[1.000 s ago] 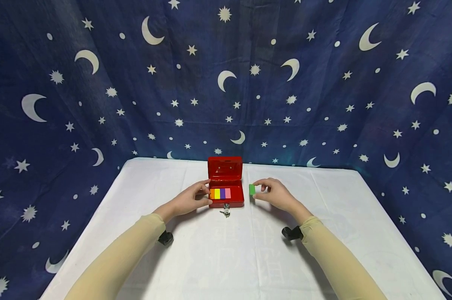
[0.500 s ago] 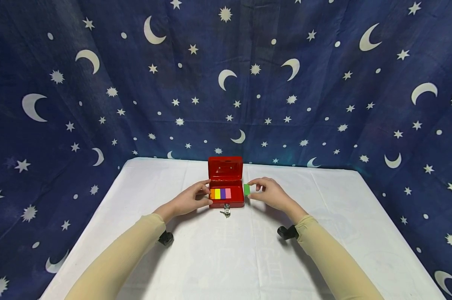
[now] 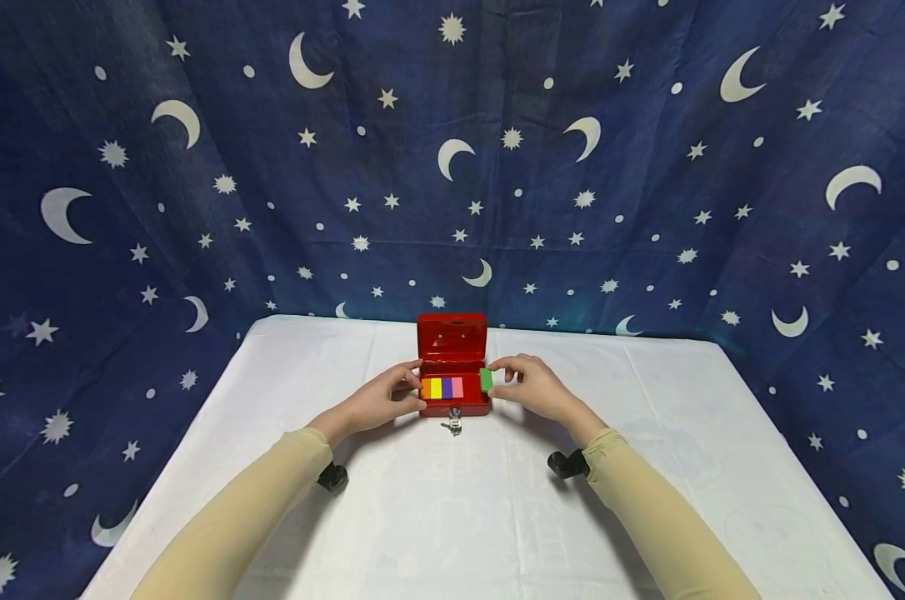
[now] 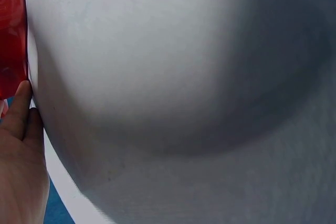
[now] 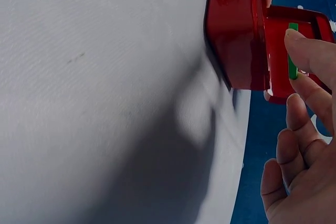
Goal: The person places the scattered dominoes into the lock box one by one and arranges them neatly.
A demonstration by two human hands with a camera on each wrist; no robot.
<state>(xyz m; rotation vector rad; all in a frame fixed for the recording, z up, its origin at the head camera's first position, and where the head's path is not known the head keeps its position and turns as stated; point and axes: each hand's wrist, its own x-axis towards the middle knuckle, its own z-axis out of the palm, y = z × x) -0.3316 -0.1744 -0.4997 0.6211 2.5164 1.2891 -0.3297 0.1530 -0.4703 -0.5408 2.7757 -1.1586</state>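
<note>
A red metal cash box [image 3: 473, 410] stands on the white table with its lid [image 3: 452, 337] raised. Orange [image 3: 426, 388], yellow [image 3: 436, 388], purple [image 3: 447, 388] and pink [image 3: 457, 387] blocks lie side by side at the left inside it. My left hand [image 3: 381, 397] holds the box's left end, thumb at the front corner and a finger at the rear. Between the thumb and fingertip of my right hand [image 3: 537, 388] a thin green block [image 5: 293, 59] is pinched upright, over the box's right end. The left wrist view catches only a thumb and finger [image 4: 20, 108] against the red wall.
At the box's front hangs a silver lock with keys [image 3: 454, 423]. White cloth covers the table [image 3: 452, 517], and a dark blue curtain [image 3: 392, 167] with moons and stars rises behind it. Black wrist cameras sit under both sleeves.
My right hand has moved left with the green block, from beside the box to above its right end. The left hand stays on the box.
</note>
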